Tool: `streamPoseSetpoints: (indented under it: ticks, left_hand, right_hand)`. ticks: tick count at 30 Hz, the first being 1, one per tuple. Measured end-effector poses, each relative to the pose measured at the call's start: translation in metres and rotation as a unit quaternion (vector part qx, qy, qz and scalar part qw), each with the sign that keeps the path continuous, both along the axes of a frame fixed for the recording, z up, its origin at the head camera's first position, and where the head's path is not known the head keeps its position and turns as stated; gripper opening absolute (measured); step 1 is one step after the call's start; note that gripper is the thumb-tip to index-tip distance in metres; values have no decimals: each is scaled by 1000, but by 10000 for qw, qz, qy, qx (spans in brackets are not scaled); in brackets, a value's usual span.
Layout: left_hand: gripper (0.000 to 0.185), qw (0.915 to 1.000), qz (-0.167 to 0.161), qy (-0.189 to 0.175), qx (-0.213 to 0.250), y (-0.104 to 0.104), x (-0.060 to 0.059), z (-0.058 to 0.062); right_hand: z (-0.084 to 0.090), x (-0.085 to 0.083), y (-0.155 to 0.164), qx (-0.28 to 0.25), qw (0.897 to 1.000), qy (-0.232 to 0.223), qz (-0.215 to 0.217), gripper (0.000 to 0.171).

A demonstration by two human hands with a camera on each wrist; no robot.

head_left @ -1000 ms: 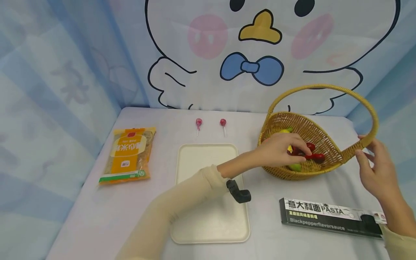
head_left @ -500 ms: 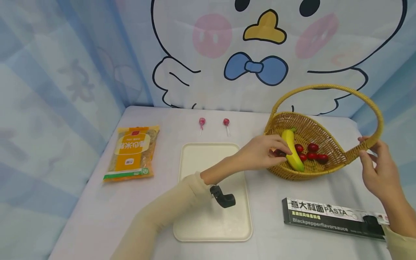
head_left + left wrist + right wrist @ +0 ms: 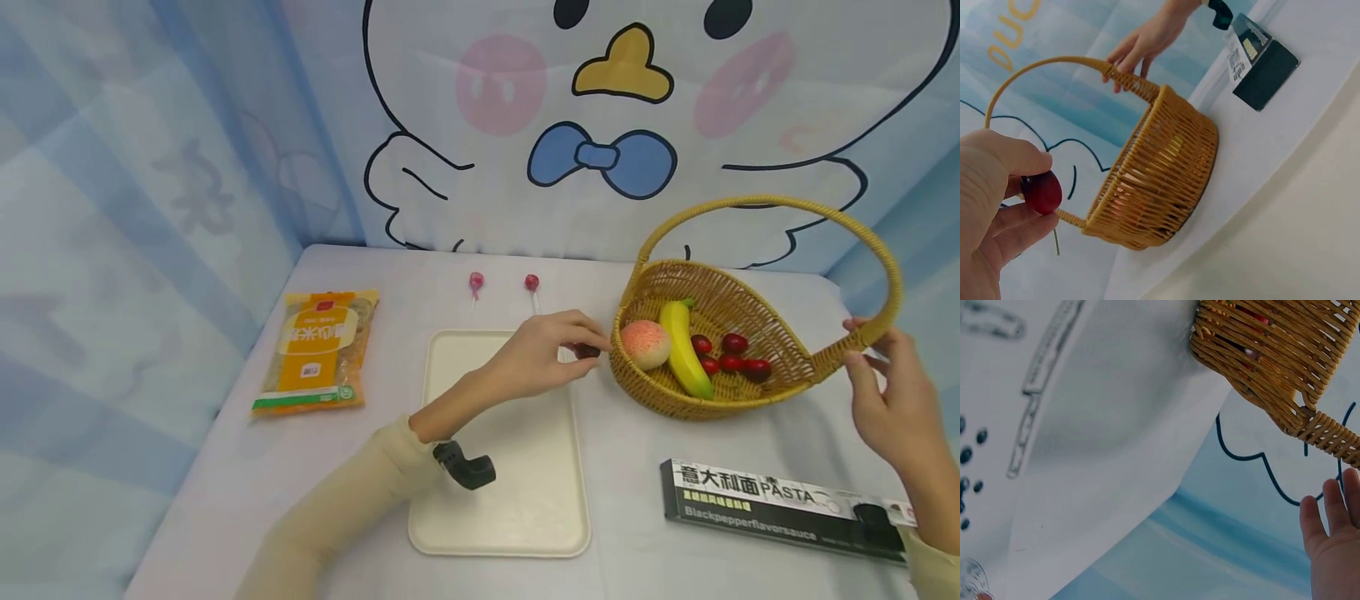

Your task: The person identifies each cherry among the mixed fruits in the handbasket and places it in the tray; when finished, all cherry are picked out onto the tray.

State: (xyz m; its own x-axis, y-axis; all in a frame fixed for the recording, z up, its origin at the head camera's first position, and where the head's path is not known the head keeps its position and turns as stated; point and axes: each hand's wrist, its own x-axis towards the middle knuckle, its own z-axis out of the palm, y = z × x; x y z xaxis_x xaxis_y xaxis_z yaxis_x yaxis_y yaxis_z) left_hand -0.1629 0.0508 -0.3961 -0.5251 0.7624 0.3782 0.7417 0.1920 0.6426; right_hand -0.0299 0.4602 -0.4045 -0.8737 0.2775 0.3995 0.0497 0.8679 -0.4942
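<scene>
My left hand [image 3: 546, 354] pinches a dark red cherry [image 3: 1042, 192] between thumb and fingers, above the right edge of a cream tray [image 3: 498, 546]. A thin green stem shows below the cherry in the left wrist view. Just right of that hand stands a wicker basket [image 3: 660, 402]. Inside it lie a peach [image 3: 645, 344], a banana [image 3: 683, 350] and several red cherries [image 3: 734, 343]. My right hand [image 3: 896, 400] holds the lower right end of the basket's handle [image 3: 892, 283], thumb on the near side; its fingers are partly hidden there.
A black and white pasta box [image 3: 783, 510] lies in front of the basket. An orange bag of grain [image 3: 315, 350] lies at the left. Two lollipops [image 3: 532, 283] lie behind the tray. A printed curtain [image 3: 585, 225] hangs behind the table.
My left hand has come out of the basket leftward with the cherry, uncovering the peach and banana. My right hand keeps hold of the handle. The head view has shifted slightly.
</scene>
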Motion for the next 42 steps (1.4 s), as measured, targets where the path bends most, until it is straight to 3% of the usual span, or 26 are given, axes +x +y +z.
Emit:
streamPoseSetpoints:
  ticks: [12, 19, 27, 42]
  left_hand:
    - [22, 9976, 410, 207, -524, -37, 4, -9]
    - [22, 9965, 546, 333, -531, -47, 1, -11]
    - [21, 9939, 766, 535, -585, -67, 1, -12]
    - [16, 9878, 1351, 217, -739, -106, -6, -38]
  right_hand:
    - [0, -1, -1, -43, 10000, -56, -64, 49]
    - [-6, -3, 3, -109, 9992, 384, 87, 48]
    - [-10, -7, 3, -161, 9981, 559, 188, 48]
    - [-12, -9, 5, -354, 9919, 1108, 512, 47]
